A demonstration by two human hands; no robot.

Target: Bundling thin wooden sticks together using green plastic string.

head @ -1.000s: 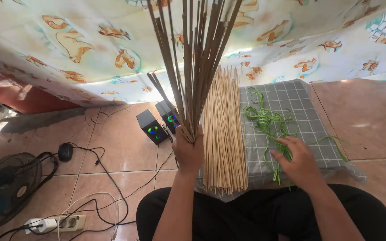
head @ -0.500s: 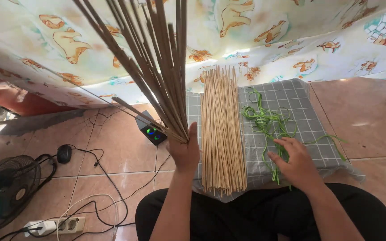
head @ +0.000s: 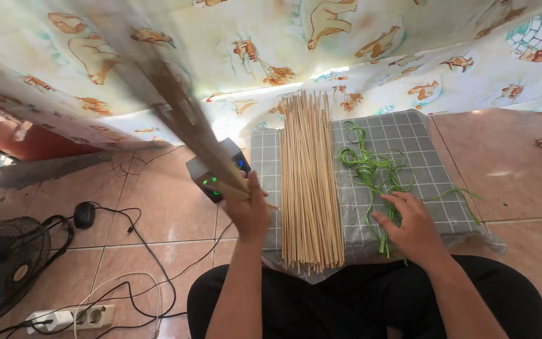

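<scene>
Seen from above, looking down at a grey checked cloth (head: 409,135) spread on a tiled floor (head: 522,163). Lying lengthwise on the cloth's left half: a flat row of pale thin sticks (head: 307,182), running from near edge to far edge. On the cloth's right half: a loose tangle of green ribbon strips (head: 371,166). Resting palm-down on the cloth's near right part — right hand (head: 412,227), fingers spread flat over the ribbon ends, not closed around anything. Just off the cloth's left edge — left hand (head: 248,210), fist closed around the base of a bundle of darker sticks (head: 186,122), blurred, tilted up and away to the left. Beside the cloth's left edge, behind that bundle: a small black speaker (head: 211,176) with green lights. Farther left of the cloth: black cables (head: 139,242), a fan (head: 4,267), a white power strip (head: 95,314). Beyond the cloth's far edge: a hanging patterned sheet (head: 359,44). At the cloth's near edge: black-clad lap (head: 346,301).
</scene>
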